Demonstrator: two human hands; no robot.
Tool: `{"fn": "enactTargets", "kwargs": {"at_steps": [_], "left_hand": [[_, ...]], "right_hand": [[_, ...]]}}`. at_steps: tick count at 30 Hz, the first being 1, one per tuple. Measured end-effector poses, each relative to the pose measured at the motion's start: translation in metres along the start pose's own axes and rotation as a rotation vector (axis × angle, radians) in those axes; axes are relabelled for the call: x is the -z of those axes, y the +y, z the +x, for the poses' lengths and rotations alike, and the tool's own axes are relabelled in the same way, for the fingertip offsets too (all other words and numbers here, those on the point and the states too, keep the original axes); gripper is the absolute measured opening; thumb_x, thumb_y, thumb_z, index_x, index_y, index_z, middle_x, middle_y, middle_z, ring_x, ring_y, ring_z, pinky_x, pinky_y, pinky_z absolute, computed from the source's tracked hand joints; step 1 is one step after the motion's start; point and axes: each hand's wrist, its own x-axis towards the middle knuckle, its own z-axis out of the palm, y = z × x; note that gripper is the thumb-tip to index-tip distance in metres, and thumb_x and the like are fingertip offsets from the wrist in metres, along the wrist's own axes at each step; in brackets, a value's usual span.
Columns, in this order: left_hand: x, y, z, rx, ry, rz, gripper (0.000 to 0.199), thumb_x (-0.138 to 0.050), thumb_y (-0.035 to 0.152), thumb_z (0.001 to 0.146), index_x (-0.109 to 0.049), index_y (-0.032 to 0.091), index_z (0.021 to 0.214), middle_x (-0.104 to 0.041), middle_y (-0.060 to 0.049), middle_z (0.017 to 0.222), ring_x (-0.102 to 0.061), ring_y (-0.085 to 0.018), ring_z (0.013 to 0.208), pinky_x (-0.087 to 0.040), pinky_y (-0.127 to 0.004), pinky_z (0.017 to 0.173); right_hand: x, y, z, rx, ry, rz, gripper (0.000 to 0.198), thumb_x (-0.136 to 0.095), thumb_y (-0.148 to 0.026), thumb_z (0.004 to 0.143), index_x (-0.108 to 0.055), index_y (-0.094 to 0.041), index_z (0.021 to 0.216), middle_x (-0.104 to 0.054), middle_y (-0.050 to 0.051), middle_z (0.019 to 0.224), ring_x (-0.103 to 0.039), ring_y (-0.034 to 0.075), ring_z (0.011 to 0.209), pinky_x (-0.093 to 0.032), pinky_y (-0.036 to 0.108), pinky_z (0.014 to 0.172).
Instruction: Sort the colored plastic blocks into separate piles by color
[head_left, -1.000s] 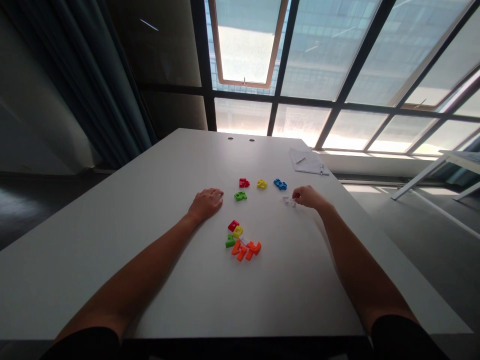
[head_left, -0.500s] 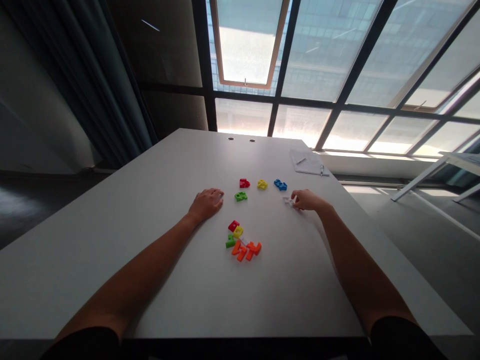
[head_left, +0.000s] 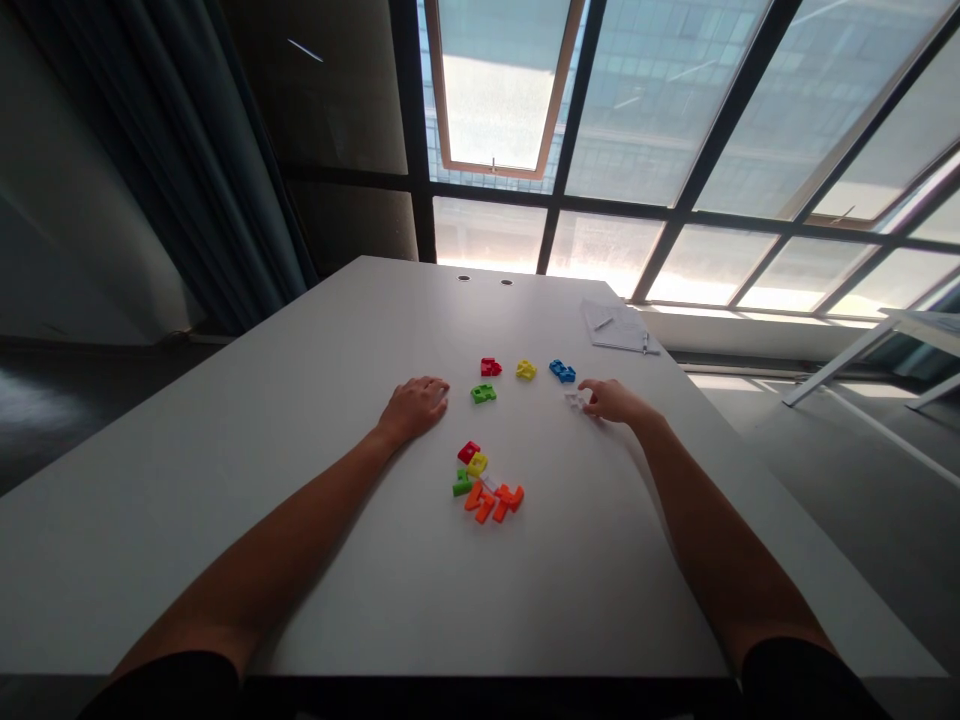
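Observation:
My left hand (head_left: 417, 407) rests on the white table (head_left: 360, 600), fingers loosely stretched, holding nothing. To its right lies a green plastic block piece (head_left: 484, 394), with a red one (head_left: 490, 367) just behind. My right hand (head_left: 611, 401) is beside white block pieces (head_left: 574, 400), its index finger lifted and apart from the thumb; whether it touches them is hard to tell. Blue pieces (head_left: 562, 371) and a yellow group (head_left: 526, 370) lie behind. Closer to me is a loose pile with several orange pieces (head_left: 485, 508), red (head_left: 469, 452), yellow (head_left: 477, 464), green (head_left: 462, 484) and white (head_left: 489, 483).
Paper sheets (head_left: 619, 327) with a pen on them lie at the table's far right corner. Two round cable holes (head_left: 507, 282) sit near the far edge. Beyond are large windows, a dark curtain (head_left: 172, 150) and another white table (head_left: 926, 325).
My right hand's index finger has lifted away from the white pieces, and its fingers have parted. My left hand and the other pieces stay put; the view has shifted very slightly.

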Motion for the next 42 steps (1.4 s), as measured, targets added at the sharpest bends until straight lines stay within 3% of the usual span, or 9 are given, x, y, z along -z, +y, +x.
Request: {"fn": "enactTargets", "kwargs": {"at_steps": [3, 6, 19, 22, 25, 28, 31, 36, 42], "left_hand": [[0.001, 0.001, 0.000, -0.002, -0.005, -0.001, 0.038, -0.053, 0.034, 0.098, -0.071, 0.025, 0.130, -0.068, -0.012, 0.139, -0.063, -0.031, 0.125, -0.052, -0.049, 0.105], [0.002, 0.001, 0.000, -0.002, -0.009, 0.002, 0.038, -0.053, 0.034, 0.098, -0.070, 0.025, 0.130, -0.068, -0.012, 0.139, -0.062, -0.031, 0.125, -0.051, -0.049, 0.106], [-0.001, -0.001, 0.000, -0.004, 0.001, -0.018, 0.037, -0.054, 0.033, 0.098, -0.071, 0.026, 0.129, -0.069, -0.012, 0.138, -0.063, -0.031, 0.126, -0.052, -0.049, 0.106], [-0.002, -0.001, 0.000, -0.002, 0.013, -0.021, 0.037, -0.055, 0.033, 0.097, -0.072, 0.026, 0.129, -0.069, -0.012, 0.137, -0.063, -0.031, 0.125, -0.052, -0.048, 0.106], [-0.004, -0.001, 0.000, -0.003, 0.019, -0.018, 0.036, -0.055, 0.034, 0.097, -0.072, 0.026, 0.128, -0.069, -0.012, 0.137, -0.063, -0.031, 0.125, -0.052, -0.048, 0.105], [-0.003, -0.001, 0.000, -0.008, 0.021, -0.016, 0.036, -0.054, 0.033, 0.097, -0.071, 0.025, 0.128, -0.070, -0.012, 0.136, -0.064, -0.031, 0.123, -0.052, -0.049, 0.105], [-0.003, -0.001, 0.000, -0.013, 0.019, -0.006, 0.037, -0.053, 0.034, 0.098, -0.070, 0.024, 0.128, -0.070, -0.012, 0.137, -0.064, -0.031, 0.123, -0.052, -0.050, 0.104], [-0.001, 0.000, 0.000, -0.010, 0.018, 0.013, 0.036, -0.053, 0.034, 0.098, -0.071, 0.026, 0.129, -0.069, -0.011, 0.137, -0.063, -0.030, 0.123, -0.051, -0.047, 0.105], [-0.001, 0.001, 0.000, -0.008, 0.014, -0.003, 0.036, -0.053, 0.034, 0.098, -0.071, 0.026, 0.128, -0.070, -0.011, 0.136, -0.064, -0.031, 0.122, -0.052, -0.048, 0.104]], "right_hand": [[0.000, 0.000, -0.001, 0.036, -0.013, 0.012, 0.063, -0.069, -0.023, 0.095, -0.054, -0.029, 0.157, -0.080, 0.003, 0.106, -0.073, 0.020, 0.095, -0.051, 0.024, 0.087], [0.000, 0.000, -0.001, 0.039, -0.012, 0.005, 0.058, -0.069, -0.024, 0.096, -0.060, -0.033, 0.152, -0.080, 0.002, 0.106, -0.072, 0.020, 0.097, -0.050, 0.024, 0.089], [0.011, -0.005, -0.010, 0.012, 0.020, -0.038, 0.064, -0.071, -0.023, 0.094, -0.055, -0.028, 0.156, -0.079, 0.007, 0.111, -0.072, 0.023, 0.100, -0.051, 0.027, 0.088], [0.026, -0.031, -0.025, 0.076, 0.031, -0.023, 0.049, -0.072, -0.024, 0.094, -0.067, -0.026, 0.142, -0.078, 0.007, 0.110, -0.072, 0.022, 0.095, -0.051, 0.027, 0.082], [0.034, -0.075, -0.045, 0.298, -0.061, 0.018, 0.027, -0.071, -0.028, 0.095, -0.076, -0.025, 0.122, -0.077, 0.005, 0.100, -0.070, 0.019, 0.086, -0.048, 0.026, 0.077], [0.022, -0.127, -0.062, 0.550, -0.191, 0.042, 0.021, -0.072, -0.034, 0.096, -0.077, -0.024, 0.115, -0.076, 0.003, 0.095, -0.067, 0.018, 0.084, -0.044, 0.025, 0.072], [-0.004, -0.169, -0.072, 0.664, -0.200, 0.028, 0.026, -0.068, -0.045, 0.100, -0.077, -0.021, 0.104, -0.075, 0.004, 0.093, -0.065, 0.017, 0.081, -0.039, 0.024, 0.067], [-0.036, -0.192, -0.071, 0.639, -0.146, -0.054, 0.024, -0.068, -0.040, 0.100, -0.076, -0.017, 0.100, -0.076, 0.007, 0.095, -0.066, 0.017, 0.080, -0.037, 0.024, 0.062], [-0.027, -0.154, -0.049, 0.401, -0.104, -0.139, 0.017, -0.071, -0.032, 0.096, -0.074, -0.018, 0.106, -0.077, 0.011, 0.105, -0.071, 0.021, 0.090, -0.042, 0.024, 0.065]]}}
